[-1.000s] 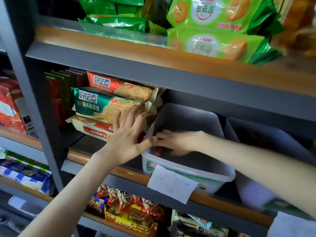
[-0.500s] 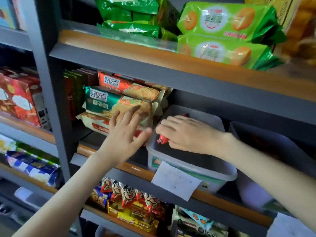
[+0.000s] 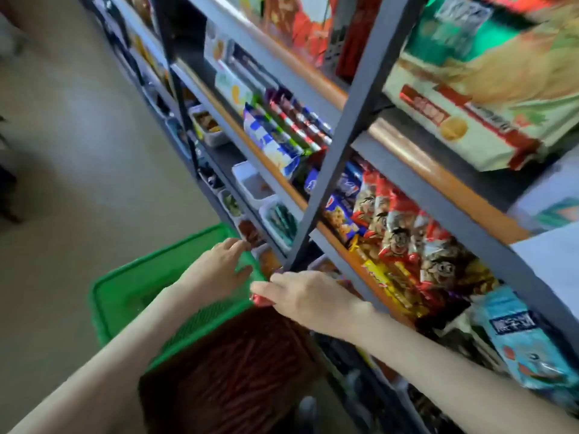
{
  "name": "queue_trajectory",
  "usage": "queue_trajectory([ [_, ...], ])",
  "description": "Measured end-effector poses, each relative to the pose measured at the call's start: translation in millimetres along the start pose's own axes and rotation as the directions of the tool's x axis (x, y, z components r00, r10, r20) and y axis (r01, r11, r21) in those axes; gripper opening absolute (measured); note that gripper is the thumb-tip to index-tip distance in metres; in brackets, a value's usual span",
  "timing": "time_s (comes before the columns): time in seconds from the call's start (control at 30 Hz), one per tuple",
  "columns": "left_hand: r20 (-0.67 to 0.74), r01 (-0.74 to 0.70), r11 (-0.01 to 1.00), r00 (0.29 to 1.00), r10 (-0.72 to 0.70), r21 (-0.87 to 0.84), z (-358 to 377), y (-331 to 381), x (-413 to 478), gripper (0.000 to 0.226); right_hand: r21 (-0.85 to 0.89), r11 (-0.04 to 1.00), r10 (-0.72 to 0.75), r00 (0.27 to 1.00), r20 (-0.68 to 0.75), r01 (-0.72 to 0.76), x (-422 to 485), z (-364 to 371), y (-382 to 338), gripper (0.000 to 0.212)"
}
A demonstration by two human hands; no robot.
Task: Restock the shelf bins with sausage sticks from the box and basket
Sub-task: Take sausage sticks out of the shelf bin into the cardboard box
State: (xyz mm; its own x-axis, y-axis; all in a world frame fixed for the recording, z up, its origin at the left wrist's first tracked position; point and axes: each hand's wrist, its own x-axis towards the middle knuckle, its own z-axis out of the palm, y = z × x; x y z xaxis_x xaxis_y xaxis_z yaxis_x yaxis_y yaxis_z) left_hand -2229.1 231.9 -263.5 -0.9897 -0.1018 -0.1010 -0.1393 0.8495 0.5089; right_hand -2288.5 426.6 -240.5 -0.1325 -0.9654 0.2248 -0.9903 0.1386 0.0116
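The floor (image 3: 62,151) left of the shelves (image 3: 416,183) is open. A grey post (image 3: 340,136) crosses the packed shelves; basket (image 3: 103,296) and box (image 3: 148,399) stand below.

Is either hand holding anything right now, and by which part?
The right hand grips a red-wrapped sausage stick near one end; only that crimped tip shows past the fingers. The left hand, over the green basket, holds nothing.
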Motion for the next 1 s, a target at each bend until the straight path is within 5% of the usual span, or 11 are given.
queue_trajectory([
  [0.13,0.126,0.259,0.964,0.956,-0.265,0.061,36.5,-73.3,-54.0,0.046,0.151,0.988,-0.028,0.960,0.277,-0.015,-1.2,106.5,-20.3,0.041],
  [0.27,0.164,0.356,0.926,0.913,-0.373,0.123,65.1,-109.8,-91.7,0.044,0.106,0.986,0.027,0.744,0.667,-0.130,3.6,179.8,-38.5,0.071],
  [0.47,0.121,0.332,0.938,0.932,-0.342,0.096,73.1,-94.2,-77.1,0.045,0.017,0.962,0.183,0.688,0.703,-0.274,-24.4,169.7,-39.3,0.067],
  [0.73,-0.035,-0.153,0.988,0.987,0.154,0.014,38.8,57.4,-5.4,0.041,0.060,0.806,0.517,0.750,0.414,-0.589,-75.9,-8.8,-0.5,0.056],
  [0.87,-0.150,-0.478,0.878,0.870,0.469,-0.028,15.3,173.9,4.4,0.042,0.054,0.763,0.639,0.764,0.085,-0.644,-117.8,-118.6,-4.6,0.046],
  [1.0,-0.262,-0.747,0.664,0.643,0.720,-0.008,-8.3,285.8,0.6,0.050,-0.086,0.738,0.642,0.736,-0.215,-0.669,-169.5,-208.8,-11.0,0.039],
])
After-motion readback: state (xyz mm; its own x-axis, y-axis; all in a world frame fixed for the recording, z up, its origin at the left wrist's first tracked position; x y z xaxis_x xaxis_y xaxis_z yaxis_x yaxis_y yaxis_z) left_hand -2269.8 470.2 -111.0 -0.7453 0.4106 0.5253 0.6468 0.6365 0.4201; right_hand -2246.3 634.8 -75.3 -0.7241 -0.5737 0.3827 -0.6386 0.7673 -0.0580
